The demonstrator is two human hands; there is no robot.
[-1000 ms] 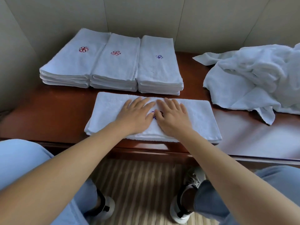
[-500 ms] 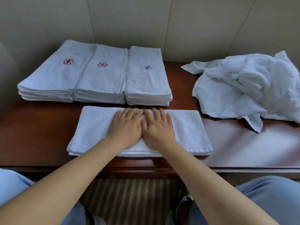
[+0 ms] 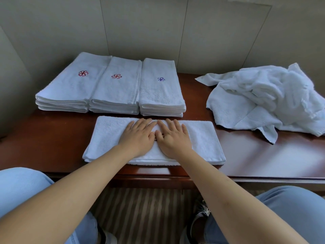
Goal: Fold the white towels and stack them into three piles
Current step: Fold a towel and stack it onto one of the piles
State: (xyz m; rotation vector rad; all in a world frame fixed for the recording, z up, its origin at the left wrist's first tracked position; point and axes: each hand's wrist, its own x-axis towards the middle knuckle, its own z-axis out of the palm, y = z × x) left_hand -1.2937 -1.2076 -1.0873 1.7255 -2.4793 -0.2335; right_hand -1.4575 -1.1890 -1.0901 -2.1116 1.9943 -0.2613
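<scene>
Matt, nubby terry-cloth towels [image 3: 202, 138] lie on a glossy polished wooden table [image 3: 52, 138].

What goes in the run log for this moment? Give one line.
left hand: flat on folded towel | right hand: flat beside it | piles: three | loose towels: right, unfolded

Folded towel at the table's near edge, piles behind, loose heap to the right.

The folded towel [image 3: 198, 140] lies on the table [image 3: 44, 138] under the left hand [image 3: 139, 136] and right hand [image 3: 173, 138], side by side, seemingly touching. Behind stand the left pile [image 3: 70, 88], middle pile [image 3: 116, 90] and right pile [image 3: 160, 92], edges abutting. The unfolded heap [image 3: 267, 97] lies well apart, right.
</scene>
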